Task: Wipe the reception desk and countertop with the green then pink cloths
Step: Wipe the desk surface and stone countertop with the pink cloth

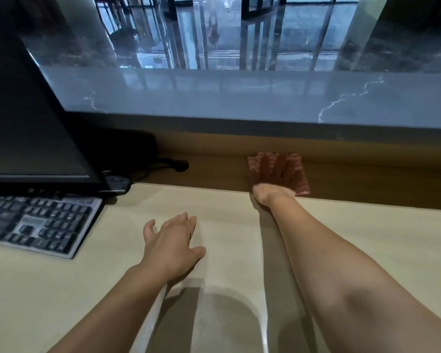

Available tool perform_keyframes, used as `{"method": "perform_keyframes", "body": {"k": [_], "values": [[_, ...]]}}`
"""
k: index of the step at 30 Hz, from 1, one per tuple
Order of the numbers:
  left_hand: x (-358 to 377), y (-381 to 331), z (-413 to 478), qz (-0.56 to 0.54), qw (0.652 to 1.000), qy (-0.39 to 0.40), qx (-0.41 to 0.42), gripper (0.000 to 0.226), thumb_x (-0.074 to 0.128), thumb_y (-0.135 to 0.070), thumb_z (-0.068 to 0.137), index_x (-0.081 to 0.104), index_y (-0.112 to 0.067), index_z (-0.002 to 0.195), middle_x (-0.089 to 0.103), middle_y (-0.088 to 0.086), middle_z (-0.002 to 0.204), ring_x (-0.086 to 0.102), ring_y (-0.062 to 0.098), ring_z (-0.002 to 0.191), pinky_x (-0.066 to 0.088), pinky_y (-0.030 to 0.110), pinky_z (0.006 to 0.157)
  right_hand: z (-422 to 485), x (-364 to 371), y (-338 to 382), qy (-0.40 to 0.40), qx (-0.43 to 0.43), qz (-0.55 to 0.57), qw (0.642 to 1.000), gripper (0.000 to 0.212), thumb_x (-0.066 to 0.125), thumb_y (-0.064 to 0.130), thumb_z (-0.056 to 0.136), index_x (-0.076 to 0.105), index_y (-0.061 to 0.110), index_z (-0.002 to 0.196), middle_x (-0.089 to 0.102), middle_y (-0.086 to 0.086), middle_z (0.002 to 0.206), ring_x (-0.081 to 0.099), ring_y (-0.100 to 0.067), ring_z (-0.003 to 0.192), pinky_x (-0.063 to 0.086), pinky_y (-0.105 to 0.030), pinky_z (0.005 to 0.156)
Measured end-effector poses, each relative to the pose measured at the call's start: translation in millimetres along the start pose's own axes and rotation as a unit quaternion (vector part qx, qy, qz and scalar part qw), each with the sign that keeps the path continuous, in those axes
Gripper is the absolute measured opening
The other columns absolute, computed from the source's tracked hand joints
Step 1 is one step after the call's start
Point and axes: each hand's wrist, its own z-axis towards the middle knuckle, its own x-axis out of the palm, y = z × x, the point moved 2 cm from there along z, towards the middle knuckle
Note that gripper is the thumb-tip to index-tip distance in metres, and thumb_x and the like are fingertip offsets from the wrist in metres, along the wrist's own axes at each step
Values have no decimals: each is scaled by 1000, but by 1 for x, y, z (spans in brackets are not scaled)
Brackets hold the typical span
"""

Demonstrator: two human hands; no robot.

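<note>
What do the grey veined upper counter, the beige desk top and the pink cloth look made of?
Grey veined upper counter: polished marble or stone-look slab; white veins, mirror reflections. Beige desk top: probably matte laminate; faint grain. Pink cloth: soft ribbed textile, perhaps microfibre.

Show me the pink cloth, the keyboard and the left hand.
pink cloth [301, 177]: head view, its bare right part.
keyboard [36, 222]: head view, middle of the keys.
left hand [169, 244]: head view, back of the hand.

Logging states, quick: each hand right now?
Left hand: open, holding nothing, over the beige desk top.
Right hand: open, straight fingers pressing the pink striped cloth.
</note>
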Motion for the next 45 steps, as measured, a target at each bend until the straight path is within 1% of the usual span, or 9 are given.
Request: {"method": "perform_keyframes", "body": {"k": [3, 7, 12, 15, 22, 27, 32, 38, 45], "values": [[4, 24, -14, -3, 1000, -3, -10, 62, 57, -47, 88, 36, -29, 144, 22, -5, 158, 21, 10, 144, -3, 45, 115, -14, 10, 48, 11, -48, -25, 998, 45, 28, 19, 101, 51, 12, 139, 41, -11, 151, 34, -33, 140, 24, -45, 112], [12, 51, -36, -14, 1000, -13, -12, 69, 54, -47, 89, 26, -30, 150, 15, -5, 160, 14, 9, 146, -8, 45, 116, -38, 38, 109, -73, -167, -67, 981, 42, 26, 28, 102, 46, 23, 138, 51, -10, 139, 46, -33, 127, 32, -49, 105], [16, 69, -55, -5, 999, -36, -5, 59, 53, -49, 87, 37, -31, 141, 25, -7, 156, 17, 8, 144, -6, 44, 114, -65, 92, 169, -72, -297, -76, 949, 53, 10, 48, 102, 3, 38, 154, -4, -6, 163, -6, -31, 149, -9, -53, 117], [13, 72, -61, 3, 999, -36, 2, 39, 54, -51, 84, 49, -34, 119, 46, -16, 125, 36, 7, 131, 3, 45, 113, -76, 110, 186, -54, -333, -100, 936, 53, 13, 50, 103, -2, 41, 153, -23, -4, 160, -22, -26, 147, -17, -50, 114], [3, 62, -58, 71, 997, 11, -30, 41, 59, -55, 79, 52, -27, 107, 48, -11, 125, 46, 10, 122, 8, 45, 112, -68, 98, 149, -77, -325, -121, 935, 53, 13, 49, 103, -3, 41, 153, -18, -2, 162, -19, -24, 148, -14, -46, 117], [2, 59, -58, 69, 995, 52, -54, 53, 60, -51, 83, 49, -25, 128, 28, -5, 155, 25, 10, 143, -1, 47, 115, -44, 60, 68, -113, -226, -102, 962, 53, 16, 50, 102, 14, 36, 153, 24, -10, 156, 22, -32, 141, 10, -47, 116], [2, 55, -60, 70, 993, 64, -69, 61, 59, -51, 85, 41, -26, 138, 20, -6, 158, 24, 10, 143, -1, 47, 116, -27, 22, -1, -94, -126, -119, 980, 54, 14, 54, 101, 46, 28, 136, 50, -12, 140, 44, -32, 128, 26, -42, 103], [6, 56, -61, 61, 994, 56, -65, 59, 58, -49, 87, 39, -25, 138, 22, -5, 157, 24, 10, 143, 1, 48, 116, -23, 11, -13, -94, -76, -131, 984, 66, 9, 60, 98, 59, 28, 128, 59, -6, 132, 50, -28, 123, 27, -41, 103], [11, 61, -69, 51, 998, -15, -28, 33, 55, -52, 87, 44, -27, 105, 46, -11, 117, 45, 10, 123, 9, 48, 114, -40, 38, 23, -129, -90, -92, 983, 55, 10, 50, 101, 34, 27, 145, 39, -11, 149, 29, -32, 138, 10, -50, 114]]}}
